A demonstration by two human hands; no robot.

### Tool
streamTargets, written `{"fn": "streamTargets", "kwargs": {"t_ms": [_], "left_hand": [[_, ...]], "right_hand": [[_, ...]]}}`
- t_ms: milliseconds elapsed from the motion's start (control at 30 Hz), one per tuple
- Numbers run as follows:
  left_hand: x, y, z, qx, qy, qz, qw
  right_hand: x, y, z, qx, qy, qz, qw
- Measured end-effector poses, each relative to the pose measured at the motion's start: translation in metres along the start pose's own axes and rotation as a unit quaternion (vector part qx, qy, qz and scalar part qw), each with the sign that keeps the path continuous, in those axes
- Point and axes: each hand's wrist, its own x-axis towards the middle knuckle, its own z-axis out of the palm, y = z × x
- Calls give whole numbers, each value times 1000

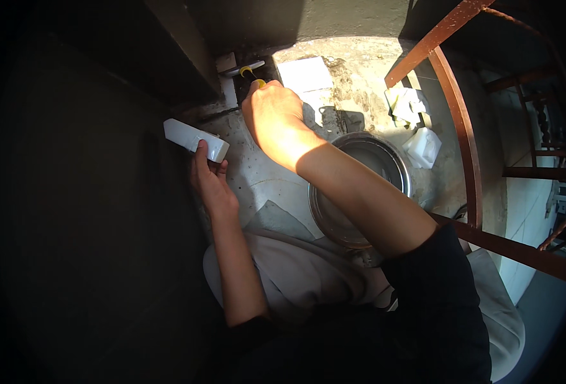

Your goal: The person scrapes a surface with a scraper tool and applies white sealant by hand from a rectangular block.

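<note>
At the left, my left hand (213, 185) is closed around the lower end of a long white rectangular block (192, 137), thumb resting on its face. My right hand (273, 112) reaches further forward, its fingers wrapped round a tool with a yellow-and-black handle (253, 74). Most of that tool is hidden by the hand, so I cannot tell its kind. A thin white piece (255, 65) lies by the tool's far end, over a dark patch of floor. To the right of that hand, a flat white square piece (305, 73) lies in bright sunlight.
Beneath my right forearm stands a round metal basin (406, 185). Right of it are a white plastic container (423, 148) and a crumpled pale cloth (406, 106). Brown metal railing (457, 109) rises at the right. A dark wall (104, 192) closes off the left.
</note>
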Motion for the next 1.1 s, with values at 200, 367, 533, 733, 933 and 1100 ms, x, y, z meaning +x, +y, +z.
{"fn": "streamTargets", "kwargs": {"t_ms": [200, 367, 533, 733, 933, 1100], "left_hand": [[-1, 2, 0, -1, 9, 3, 1000], [-2, 1, 3, 0, 9, -3, 1000], [0, 5, -3, 0, 7, 6, 1000], [-1, 2, 0, -1, 9, -2, 1000], [-2, 2, 2, -2, 7, -1, 1000], [-2, 3, 1, -3, 15, -3, 1000]], "right_hand": [[-16, 4, -14, -6, 37, -10, 999], [-3, -4, -10, -6, 37, -2, 999], [-16, 2, -10, 13, 33, -21, 999], [-8, -1, -3, -20, 40, -20, 999], [-16, 1, -7, -7, 19, -10, 1000], [-16, -3, -9, -14, 18, 3, 1000]]}}
